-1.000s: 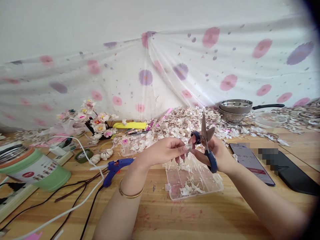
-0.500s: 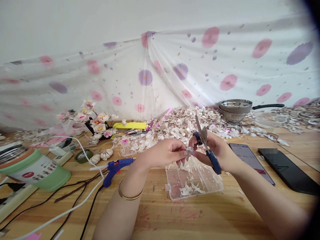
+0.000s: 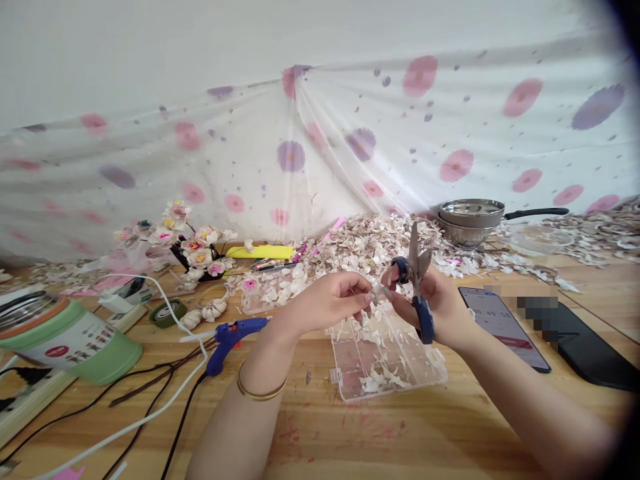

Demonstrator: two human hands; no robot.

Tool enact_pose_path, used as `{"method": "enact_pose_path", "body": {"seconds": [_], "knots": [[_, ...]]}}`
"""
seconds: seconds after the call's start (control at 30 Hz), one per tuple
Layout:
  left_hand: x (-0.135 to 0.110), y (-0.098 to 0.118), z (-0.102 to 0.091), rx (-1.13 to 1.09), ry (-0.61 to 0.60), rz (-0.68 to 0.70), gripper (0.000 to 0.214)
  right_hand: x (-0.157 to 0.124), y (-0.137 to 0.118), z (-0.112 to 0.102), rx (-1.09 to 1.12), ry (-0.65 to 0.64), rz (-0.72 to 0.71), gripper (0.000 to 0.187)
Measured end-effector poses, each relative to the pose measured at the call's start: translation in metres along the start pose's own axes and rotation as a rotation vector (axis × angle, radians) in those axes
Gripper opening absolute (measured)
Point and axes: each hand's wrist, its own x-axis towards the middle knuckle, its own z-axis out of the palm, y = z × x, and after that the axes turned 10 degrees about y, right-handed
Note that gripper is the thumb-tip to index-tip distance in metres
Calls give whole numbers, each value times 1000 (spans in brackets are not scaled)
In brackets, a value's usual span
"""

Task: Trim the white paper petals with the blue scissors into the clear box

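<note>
A pair of dark blue-handled scissors point(image 3: 419, 280) hangs on my right hand point(image 3: 435, 303), blades pointing up and slightly parted. That hand's thumb and fingertip meet a small whitish, thin flake point(image 3: 378, 293). From the other side, my left hand point(image 3: 345, 297) pinches the same flake, its fingers curled. Both hands are held above a clear plastic divided box point(image 3: 350, 373), which has slivers of pale scraps point(image 3: 383, 380) in it. Behind the hands lies a big heap of pale petal-like flakes point(image 3: 390, 243).
To the left are a blue glue gun point(image 3: 227, 340) with trailing cords, green tape point(image 3: 167, 313), a green container point(image 3: 95, 347), a power strip point(image 3: 30, 400) and flowers point(image 3: 200, 253). On the right lie two phones, one showing a timer point(image 3: 505, 327), and stacked metal pans point(image 3: 470, 220).
My right hand has turned the scissors so the blades stand more upright and a little farther right. Fingertips of both hands have drawn slightly apart around the flake.
</note>
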Motion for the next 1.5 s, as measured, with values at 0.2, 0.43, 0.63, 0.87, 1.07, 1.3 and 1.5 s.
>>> {"method": "enact_pose_path", "body": {"seconds": [0.2, 0.43, 0.63, 0.87, 1.07, 1.3, 1.5], "knots": [[-2, 6, 2, 10, 185, 27, 15, -2, -2, 0, 2, 51, 0, 11], [-4, 5, 6, 49, 295, 98, 18, -5, -6, 6, 8, 78, -24, 11], [-6, 6, 10, 35, 411, 202, 21, -4, -13, 9, 117, 130, 25, 10], [-18, 16, 9, 158, 625, 390, 13, 0, -6, 7, 183, -69, 223, 27], [-20, 19, 6, -5, 734, 365, 19, 2, 1, -3, 175, -379, 184, 42], [-19, 19, 8, 38, 856, 417, 19, -2, -1, -6, 231, -550, 224, 42], [-19, 19, 9, 39, 798, 409, 17, -3, -2, -2, 228, -524, 247, 43]]}}
